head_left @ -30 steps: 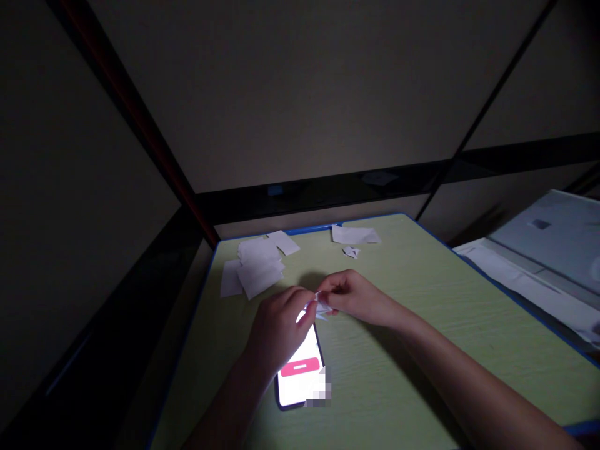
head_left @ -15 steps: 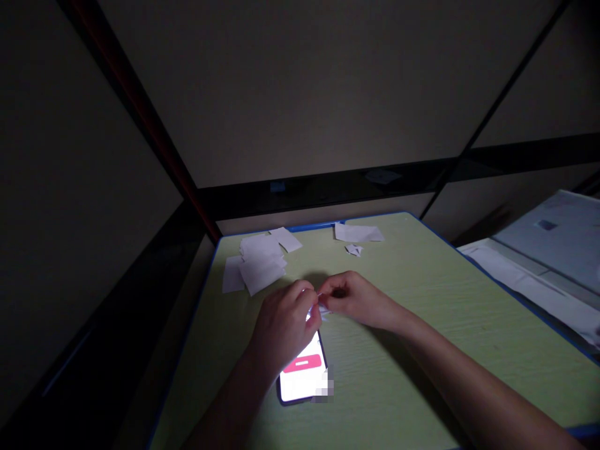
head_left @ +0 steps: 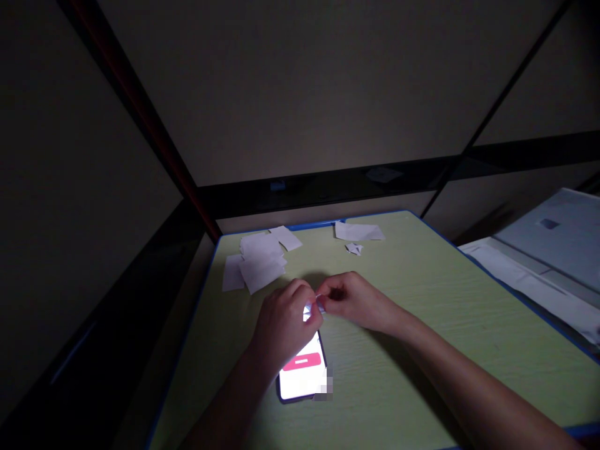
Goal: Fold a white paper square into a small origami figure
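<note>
My left hand (head_left: 287,320) and my right hand (head_left: 350,299) meet over the middle of the table, fingertips pinched together. Between them is a small piece of white paper (head_left: 320,302), mostly covered by the fingers; its folds are hard to make out. Directly below my left hand lies a phone (head_left: 302,381) with a bright white screen and a red bar, its upper part hidden by that hand. Beyond the hands, a small folded paper (head_left: 354,249) rests on the tabletop.
The light green table (head_left: 403,387) has a blue edge. Several white paper sheets (head_left: 262,262) lie overlapping at the far left, and a paper strip (head_left: 360,232) lies at the back. To the right stands a pale box-like surface (head_left: 557,231). A wall panel (head_left: 323,94) rises behind.
The fingers have shifted slightly around the small paper, and less of it shows between the hands. The phone and the other papers stay in place.
</note>
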Demonstrator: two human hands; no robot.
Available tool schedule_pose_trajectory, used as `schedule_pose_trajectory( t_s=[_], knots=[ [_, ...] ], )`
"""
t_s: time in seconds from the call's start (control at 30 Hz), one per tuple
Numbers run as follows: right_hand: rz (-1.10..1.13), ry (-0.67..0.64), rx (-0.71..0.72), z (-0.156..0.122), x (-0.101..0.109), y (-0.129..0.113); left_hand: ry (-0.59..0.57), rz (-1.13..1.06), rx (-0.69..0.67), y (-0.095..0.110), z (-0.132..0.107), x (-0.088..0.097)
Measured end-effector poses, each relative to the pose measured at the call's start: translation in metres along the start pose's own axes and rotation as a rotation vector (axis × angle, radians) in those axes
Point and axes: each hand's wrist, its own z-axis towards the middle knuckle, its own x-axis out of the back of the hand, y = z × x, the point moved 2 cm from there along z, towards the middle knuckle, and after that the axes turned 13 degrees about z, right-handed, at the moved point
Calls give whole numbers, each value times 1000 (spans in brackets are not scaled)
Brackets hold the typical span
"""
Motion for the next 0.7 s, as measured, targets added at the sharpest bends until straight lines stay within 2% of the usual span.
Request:
schedule_pose_trajectory(
  t_s=[0.4,0.7],
  knots=[
    [3,-20,-1,-1,3,-4,-18,-69,69,-2,-2,-4],
    [120,-60,15,-1,5,-6,-10,-520,259,-7,-1,-16]
  ],
)
